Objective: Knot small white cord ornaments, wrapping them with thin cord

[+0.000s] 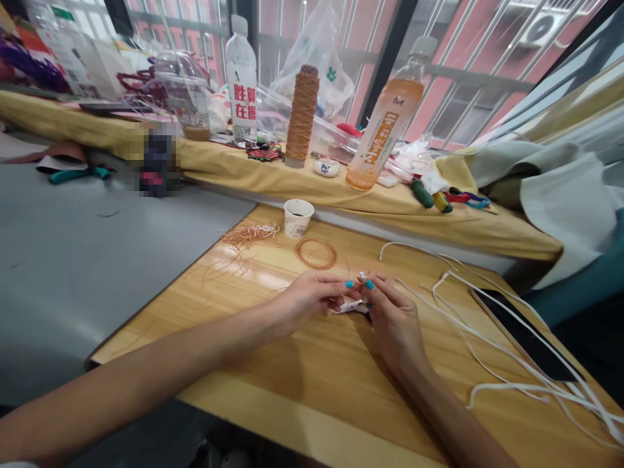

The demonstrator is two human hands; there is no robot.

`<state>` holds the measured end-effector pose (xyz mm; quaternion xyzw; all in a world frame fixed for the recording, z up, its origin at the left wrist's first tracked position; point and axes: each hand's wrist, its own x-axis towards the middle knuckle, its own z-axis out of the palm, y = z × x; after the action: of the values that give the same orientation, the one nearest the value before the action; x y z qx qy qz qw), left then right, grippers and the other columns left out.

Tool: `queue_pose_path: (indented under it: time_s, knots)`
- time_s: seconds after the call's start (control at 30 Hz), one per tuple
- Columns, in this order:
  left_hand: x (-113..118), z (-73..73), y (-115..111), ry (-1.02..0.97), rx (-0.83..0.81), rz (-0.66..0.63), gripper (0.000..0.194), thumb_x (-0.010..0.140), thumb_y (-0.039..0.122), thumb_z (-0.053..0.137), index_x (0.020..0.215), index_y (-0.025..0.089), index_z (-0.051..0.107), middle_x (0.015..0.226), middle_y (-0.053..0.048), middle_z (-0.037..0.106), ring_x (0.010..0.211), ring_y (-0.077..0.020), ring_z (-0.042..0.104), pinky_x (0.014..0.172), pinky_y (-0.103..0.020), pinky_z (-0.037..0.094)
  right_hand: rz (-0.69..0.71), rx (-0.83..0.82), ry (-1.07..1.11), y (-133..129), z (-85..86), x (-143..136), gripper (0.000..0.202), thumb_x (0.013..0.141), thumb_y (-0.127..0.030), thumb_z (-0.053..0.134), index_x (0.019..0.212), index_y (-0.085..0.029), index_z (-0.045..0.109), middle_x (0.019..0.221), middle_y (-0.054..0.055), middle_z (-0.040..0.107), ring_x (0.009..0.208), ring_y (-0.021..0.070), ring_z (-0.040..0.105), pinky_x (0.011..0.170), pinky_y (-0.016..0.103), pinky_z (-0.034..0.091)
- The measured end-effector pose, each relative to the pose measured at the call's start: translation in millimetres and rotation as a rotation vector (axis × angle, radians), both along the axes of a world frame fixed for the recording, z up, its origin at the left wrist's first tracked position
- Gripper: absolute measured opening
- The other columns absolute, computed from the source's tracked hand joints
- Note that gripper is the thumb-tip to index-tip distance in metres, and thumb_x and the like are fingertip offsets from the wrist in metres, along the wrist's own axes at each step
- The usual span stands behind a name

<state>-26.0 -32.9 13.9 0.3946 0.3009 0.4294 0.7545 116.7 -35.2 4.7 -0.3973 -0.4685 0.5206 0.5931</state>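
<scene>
My left hand (309, 300) and my right hand (396, 318) meet fingertip to fingertip above the wooden table (312, 370). Both are closed in a pinch on a small piece with orange thread and a white end (362, 277); its exact shape is too small to tell. Just below the fingers is a white slip (349, 306) with a dark item beside it, partly hidden by my right hand. A coil of orange thread (316, 253) lies flat behind my left hand. Left of the coil is a loose heap of orange and white thread ends (251, 235).
A paper cup (298, 219) with dark contents stands behind the coil. White cords (468, 318) run across the right side, over a phone (526, 335). The cloth-covered ledge (234, 170) holds a thread spool (302, 117), an orange drink bottle (385, 123) and a clear bottle (242, 84).
</scene>
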Motion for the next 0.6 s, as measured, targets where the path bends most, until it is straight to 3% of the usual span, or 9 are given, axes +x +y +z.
queue_pose_path:
  time_s: [0.37, 0.6]
  knots:
    - [2.4, -2.1, -2.1, 0.032, 0.036, 0.106, 0.026, 0.06, 0.026, 0.068, 0.082, 0.012, 0.067, 0.065, -0.002, 0.061, 0.055, -0.0057, 0.046, 0.057, -0.021, 0.034, -0.011, 0.025, -0.071, -0.8, -0.1, -0.7, 0.011, 0.061, -0.029, 0.067, 0.07, -0.024, 0.069, 0.083, 0.001, 0.051, 0.079, 0.0132, 0.049, 0.067, 0.025, 0.04]
    - [3.7, 0.1, -1.7, 0.121, 0.056, 0.206, 0.02, 0.058, 0.025, 0.067, 0.074, 0.012, 0.066, 0.065, -0.001, 0.062, 0.054, -0.0059, 0.046, 0.055, -0.021, 0.035, 0.012, 0.031, -0.156, -1.8, -0.9, -0.3, 0.01, 0.065, -0.029, 0.064, 0.071, -0.023, 0.069, 0.071, 0.0, 0.054, 0.068, 0.0124, 0.048, 0.063, 0.026, 0.037]
